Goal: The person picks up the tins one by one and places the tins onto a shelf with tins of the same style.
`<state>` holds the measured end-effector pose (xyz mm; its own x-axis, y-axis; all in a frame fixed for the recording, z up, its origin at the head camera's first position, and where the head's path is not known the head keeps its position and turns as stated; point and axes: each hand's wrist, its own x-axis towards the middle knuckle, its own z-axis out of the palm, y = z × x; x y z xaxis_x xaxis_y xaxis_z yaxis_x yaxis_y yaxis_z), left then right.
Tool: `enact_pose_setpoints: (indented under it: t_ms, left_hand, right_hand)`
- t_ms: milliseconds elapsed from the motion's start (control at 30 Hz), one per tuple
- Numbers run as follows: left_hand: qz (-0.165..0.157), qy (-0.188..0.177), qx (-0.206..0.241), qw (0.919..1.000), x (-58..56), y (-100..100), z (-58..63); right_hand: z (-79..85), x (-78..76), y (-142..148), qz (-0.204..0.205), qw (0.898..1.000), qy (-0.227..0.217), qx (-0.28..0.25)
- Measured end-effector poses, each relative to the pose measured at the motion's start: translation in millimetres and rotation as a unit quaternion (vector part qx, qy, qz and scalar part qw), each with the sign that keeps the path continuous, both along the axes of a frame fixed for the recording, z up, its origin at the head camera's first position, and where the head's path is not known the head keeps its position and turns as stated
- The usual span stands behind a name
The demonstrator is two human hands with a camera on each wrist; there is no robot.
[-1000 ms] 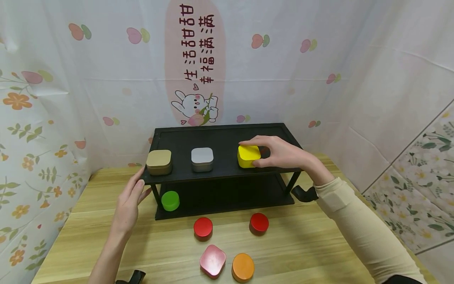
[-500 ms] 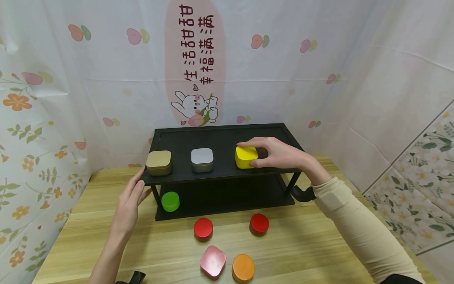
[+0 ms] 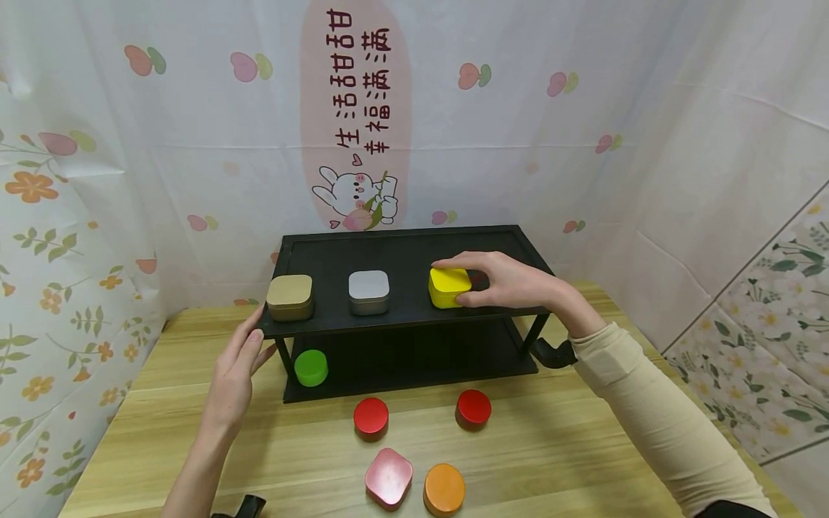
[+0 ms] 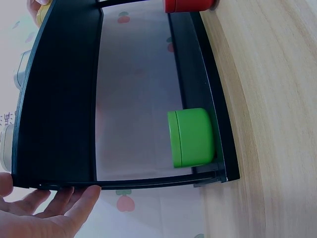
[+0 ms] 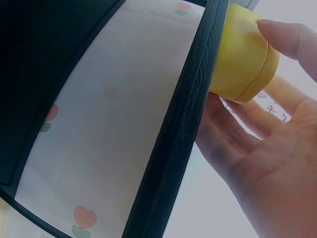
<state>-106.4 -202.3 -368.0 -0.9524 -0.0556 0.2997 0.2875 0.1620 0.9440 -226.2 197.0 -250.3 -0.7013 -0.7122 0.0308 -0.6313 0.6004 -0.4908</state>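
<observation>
My right hand (image 3: 508,280) pinches a yellow square tin (image 3: 447,289) with rounded corners, thumb at its front and fingers behind. The tin stands upright on the top board of a black two-tier rack (image 3: 414,248), toward its right end. From below, the right wrist view has the yellow tin (image 5: 240,59) at the board's edge, between thumb and fingers. At the rack's left end, my left hand (image 3: 234,367) holds the top board's corner. The left wrist view shows its fingers (image 4: 81,206) against the board's end. A gold tin (image 3: 290,296) and a silver tin (image 3: 369,291) share that board.
A green round tin (image 3: 311,367) sits at the lower board's left end. On the wooden table (image 3: 550,446) in front are a red tin (image 3: 371,415), another red tin (image 3: 473,407), a pink square tin (image 3: 388,476) and an orange tin (image 3: 444,488). A patterned curtain (image 3: 518,158) hangs behind.
Early on, my right hand slid the yellow tin slightly left along the top board; over the last half second it has stayed put. My left hand has kept its place on the rack.
</observation>
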Motion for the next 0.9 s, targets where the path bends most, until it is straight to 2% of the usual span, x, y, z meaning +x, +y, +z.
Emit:
enact_pose_setpoints:
  t_ms: [433,600,900]
  left_hand:
    - [0.003,0.005,0.013,0.9999,-1.8,-0.6,-1.2]
    - [0.006,-0.004,0.0,1.0,-0.7,0.1,-0.4]
    - [0.004,0.003,0.008,1.0,-1.7,0.6,-0.2]
  right_hand:
    - [-0.6,0.2,-0.8,-0.003,1.0,-0.009,-0.008]
    - [-2.0,1.0,0.9,-0.007,1.0,-0.009,-0.018]
    - [-4.3,4.0,6.3,-0.008,0.998,0.027,-0.053]
